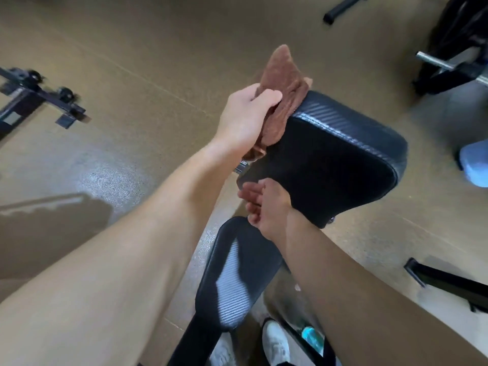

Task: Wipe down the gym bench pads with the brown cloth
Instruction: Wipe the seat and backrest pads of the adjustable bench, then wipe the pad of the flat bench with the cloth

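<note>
Cloth [285, 75] looks soft, light, bunches easily; my left grip [243, 117] clamped round its middle against upper pad [330, 165] corner. Right grip [269, 204] loose, fingers apart, holding nothing.

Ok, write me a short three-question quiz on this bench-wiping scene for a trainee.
1. True or false: the left hand grips the brown cloth.
2. Where does the brown cloth touch the larger pad? A) its far left corner B) its right edge C) its middle
3. Fill in: the smaller pad lies ____ to the person than the larger pad.

Key: 1 true; 2 A; 3 nearer.
</note>
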A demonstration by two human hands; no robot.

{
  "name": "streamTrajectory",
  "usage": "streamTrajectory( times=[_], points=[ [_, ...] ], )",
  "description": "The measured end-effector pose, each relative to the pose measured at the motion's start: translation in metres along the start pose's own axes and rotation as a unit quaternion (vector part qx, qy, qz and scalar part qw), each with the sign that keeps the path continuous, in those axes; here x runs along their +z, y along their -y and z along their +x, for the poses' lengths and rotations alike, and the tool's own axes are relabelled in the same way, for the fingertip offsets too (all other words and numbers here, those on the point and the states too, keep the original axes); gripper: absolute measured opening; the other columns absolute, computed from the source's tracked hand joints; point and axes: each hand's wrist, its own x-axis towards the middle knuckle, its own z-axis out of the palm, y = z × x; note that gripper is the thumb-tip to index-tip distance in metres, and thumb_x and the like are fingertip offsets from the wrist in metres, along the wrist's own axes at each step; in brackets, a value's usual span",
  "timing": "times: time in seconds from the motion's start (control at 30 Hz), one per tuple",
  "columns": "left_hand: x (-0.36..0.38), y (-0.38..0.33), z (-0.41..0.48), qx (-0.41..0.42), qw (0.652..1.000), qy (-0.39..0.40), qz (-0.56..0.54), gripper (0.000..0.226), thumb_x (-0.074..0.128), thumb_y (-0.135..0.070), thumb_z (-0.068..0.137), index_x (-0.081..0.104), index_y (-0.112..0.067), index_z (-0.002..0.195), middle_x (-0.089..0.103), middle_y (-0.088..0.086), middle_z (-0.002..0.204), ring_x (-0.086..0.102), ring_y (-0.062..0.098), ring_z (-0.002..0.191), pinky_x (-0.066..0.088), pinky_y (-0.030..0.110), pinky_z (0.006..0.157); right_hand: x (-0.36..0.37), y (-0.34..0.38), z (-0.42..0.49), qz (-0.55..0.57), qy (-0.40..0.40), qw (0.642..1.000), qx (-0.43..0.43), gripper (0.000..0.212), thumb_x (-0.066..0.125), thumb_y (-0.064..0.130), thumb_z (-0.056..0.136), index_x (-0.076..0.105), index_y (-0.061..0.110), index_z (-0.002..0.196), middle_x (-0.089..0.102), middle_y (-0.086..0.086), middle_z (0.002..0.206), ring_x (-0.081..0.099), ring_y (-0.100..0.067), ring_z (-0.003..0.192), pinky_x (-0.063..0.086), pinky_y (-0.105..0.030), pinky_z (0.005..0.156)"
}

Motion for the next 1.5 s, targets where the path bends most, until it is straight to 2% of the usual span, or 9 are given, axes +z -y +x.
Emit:
streamTrajectory(
  times=[0.1,0.27,0.4,0.5,0.67,0.83,0.97,1.23,1.5],
  points=[
    [0.012,-0.016,-0.017,0.087,0.989,0.005,0.123,0.018,0.056,-0.037,0.093,0.069,-0.033,0.105,0.069,-0.023,0.087,0.061,-0.009,0.082,0.047,0.016,0.077,-0.012,0.006,-0.019,0.009,-0.007,1.0,-0.023,0.034,0.039,0.026,0.098,0.071,0.014,0.098,0.072,0.0,0.072,0.046,-0.012,0.053,0.029,-0.025,0.048],
    [0.059,-0.025,-0.038,0.324,0.876,0.034,0.356,0.013,0.056,-0.037,0.084,0.055,-0.024,0.086,0.059,-0.011,0.085,0.054,0.02,0.087,0.036,0.034,0.077,-0.05,0.013,-0.042,0.079,-0.049,0.994,-0.054,0.023,0.045,0.017,0.093,0.061,0.013,0.077,0.065,-0.002,0.058,0.043,-0.015,0.049,0.031,-0.027,0.052],
    [0.098,-0.016,-0.076,0.383,0.822,0.125,0.404,0.028,0.064,-0.021,0.08,0.065,-0.014,0.108,0.066,0.0,0.101,0.055,0.031,0.11,0.036,0.048,0.108,-0.087,0.021,-0.061,0.172,-0.065,0.978,-0.098,0.025,0.047,0.03,0.101,0.064,0.012,0.106,0.065,-0.013,0.097,0.063,-0.034,0.102,0.045,-0.054,0.108],
    [0.093,-0.012,-0.116,0.32,0.874,0.153,0.333,0.042,0.062,-0.006,0.085,0.061,-0.012,0.127,0.064,0.004,0.13,0.046,0.03,0.137,0.035,0.041,0.112,-0.117,0.02,-0.087,0.174,-0.032,0.977,-0.121,0.034,0.037,0.032,0.106,0.057,0.017,0.13,0.065,-0.013,0.124,0.062,-0.027,0.116,0.045,-0.045,0.108],
    [0.057,-0.033,-0.173,0.07,0.964,0.183,0.177,0.035,0.055,-0.003,0.089,0.054,-0.015,0.123,0.065,0.0,0.108,0.062,0.018,0.102,0.05,0.032,0.094,-0.167,-0.004,-0.131,0.07,-0.017,0.985,-0.156,0.013,0.051,0.023,0.103,0.062,0.021,0.096,0.068,-0.007,0.093,0.066,-0.025,0.085,0.054,-0.038,0.073],
    [0.036,-0.048,-0.222,-0.128,0.973,0.184,0.058,0.046,0.062,-0.029,0.072,0.059,-0.021,0.117,0.068,0.006,0.109,0.065,0.024,0.104,0.055,0.042,0.089,-0.186,-0.019,-0.174,0.013,0.036,0.988,-0.151,0.039,0.056,0.044,0.084,0.069,0.036,0.119,0.071,0.004,0.117,0.065,-0.02,0.109,0.052,-0.038,0.086],
    [0.039,-0.052,-0.26,-0.207,0.952,0.225,-0.03,0.062,0.067,-0.031,0.062,0.062,-0.011,0.121,0.066,0.021,0.12,0.062,0.041,0.115,0.046,0.061,0.102,-0.2,-0.043,-0.204,-0.129,0.019,0.962,-0.24,0.055,0.047,0.01,0.093,0.051,0.029,0.145,0.065,-0.002,0.119,0.06,-0.018,0.104,0.045,-0.027,0.08],
    [0.073,-0.084,-0.346,-0.207,0.922,0.328,0.01,0.058,0.076,-0.046,0.078,0.067,-0.008,0.121,0.071,0.019,0.117,0.066,0.04,0.112,0.046,0.055,0.106,-0.262,-0.071,-0.287,-0.237,0.118,0.931,-0.25,0.025,0.063,0.009,0.092,0.069,0.008,0.117,0.07,-0.004,0.108,0.063,-0.012,0.093,0.05,-0.027,0.09],
    [0.174,-0.093,-0.435,-0.087,0.938,0.28,0.187,0.03,0.063,-0.048,0.087,0.065,-0.022,0.102,0.073,0.002,0.102,0.067,0.02,0.098,0.05,0.051,0.098,-0.403,-0.136,-0.37,-0.179,-0.023,0.953,-0.244,0.02,0.066,0.018,0.086,0.075,0.009,0.101,0.075,-0.003,0.089,0.067,-0.015,0.08,0.055,-0.026,0.075]
  ],
)
